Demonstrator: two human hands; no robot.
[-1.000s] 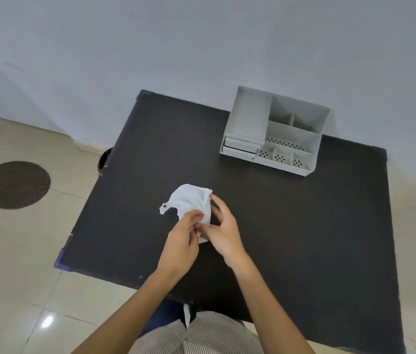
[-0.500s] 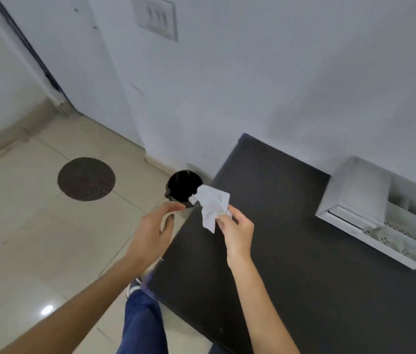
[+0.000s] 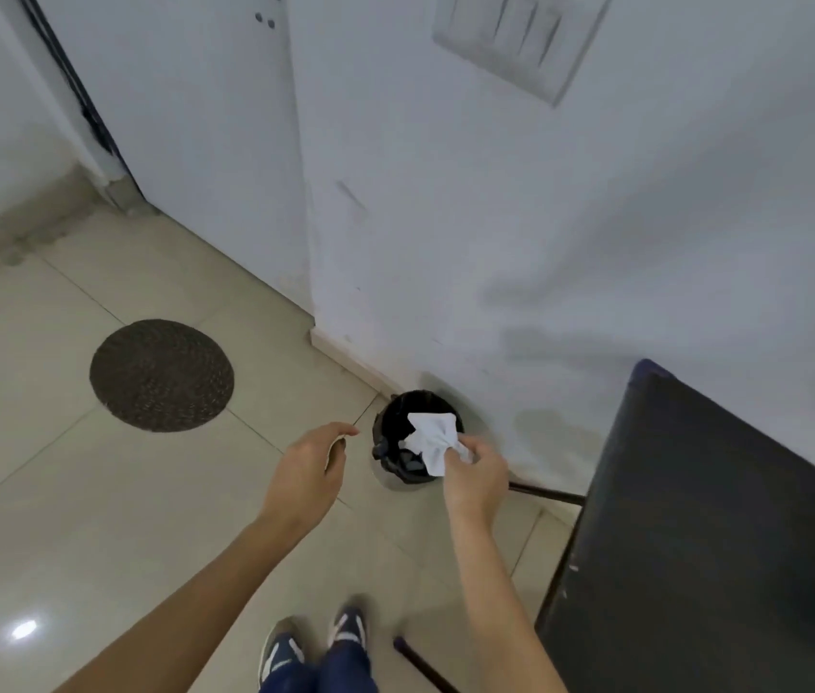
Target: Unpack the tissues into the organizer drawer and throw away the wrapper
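A crumpled white wrapper (image 3: pixel 431 440) hangs from my right hand (image 3: pixel 475 472), pinched between fingers and held right over the open mouth of a small black waste bin (image 3: pixel 392 432) on the floor by the wall. My left hand (image 3: pixel 307 475) hovers to the left of the bin, holding nothing, fingers loosely curled and apart. The organizer is out of view.
The black table (image 3: pixel 710 542) fills the lower right, its dark legs (image 3: pixel 553 587) reaching the tiled floor. A round brown mat (image 3: pixel 161 375) lies on the floor at left. White wall and a switch plate (image 3: pixel 520 37) are ahead. My shoes (image 3: pixel 315 642) show at the bottom.
My view swung left from the table to the floor. My right hand carried the wrapper off the table and over the bin; my left hand let go of it and stays beside the bin.
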